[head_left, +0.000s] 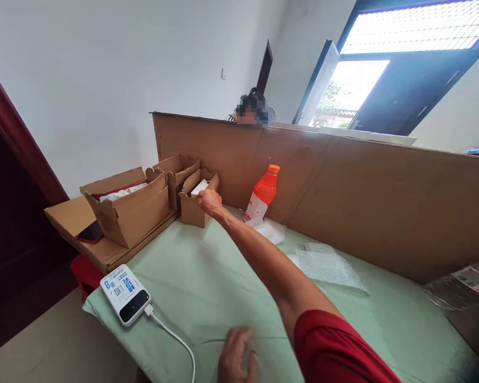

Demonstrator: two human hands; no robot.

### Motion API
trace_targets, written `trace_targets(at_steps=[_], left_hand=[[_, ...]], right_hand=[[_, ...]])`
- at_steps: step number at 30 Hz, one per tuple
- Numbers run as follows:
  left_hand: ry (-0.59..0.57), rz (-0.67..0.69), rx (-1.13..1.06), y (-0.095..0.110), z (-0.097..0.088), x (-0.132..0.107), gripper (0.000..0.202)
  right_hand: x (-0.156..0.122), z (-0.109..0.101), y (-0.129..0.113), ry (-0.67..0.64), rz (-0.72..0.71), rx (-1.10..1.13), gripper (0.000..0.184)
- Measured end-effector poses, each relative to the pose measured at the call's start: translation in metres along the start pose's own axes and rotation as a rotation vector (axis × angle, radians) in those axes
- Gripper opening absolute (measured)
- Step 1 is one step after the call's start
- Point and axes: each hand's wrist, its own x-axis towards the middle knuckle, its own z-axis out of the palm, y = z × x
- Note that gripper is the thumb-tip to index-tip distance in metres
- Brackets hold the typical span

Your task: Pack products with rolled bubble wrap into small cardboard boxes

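Note:
My right hand (210,202) reaches far forward to a small open cardboard box (195,213). Its fingers are closed at a small white box (200,188) that shows above the rim; the fingertips are partly hidden. Low in the view, my left hand (238,357) is blurred over the green cloth, with its thumb apart from curved fingers and nothing seen in it. Beyond the right forearm, an orange bottle with an orange cap (265,192) leans beside crumpled bubble wrap (272,231).
More open cardboard boxes (143,210) stand at the left, one holding white packets. A white power bank (125,295) with a cable lies near the left edge. Bubble wrap (329,266) lies right. A tall cardboard panel (363,197) closes the back; a person (252,109) is behind it.

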Motion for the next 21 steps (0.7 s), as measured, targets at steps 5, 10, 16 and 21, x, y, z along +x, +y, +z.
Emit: trace_targets(at_steps=[5, 10, 16, 21], left_hand=[[0.472, -0.207, -0.123, 0.022, -0.019, 0.007, 0.055], [0.432, -0.317, -0.121, 0.017, -0.046, -0.006, 0.072], [0.304, -0.251, -0.147, 0.037, -0.054, -0.026, 0.078], [0.118, -0.298, -0.261, 0.046, -0.030, -0.055, 0.085]], right_hand=[[-0.111, -0.032, 0.074, -0.031, -0.046, 0.074, 0.025], [-0.275, -0.074, 0.175, 0.047, 0.031, 0.344, 0.024], [-0.439, -0.063, 0.219, 0.352, 0.463, 0.767, 0.060], [-0.486, -0.006, 0.214, 0.500, 0.683, 0.813, 0.062]])
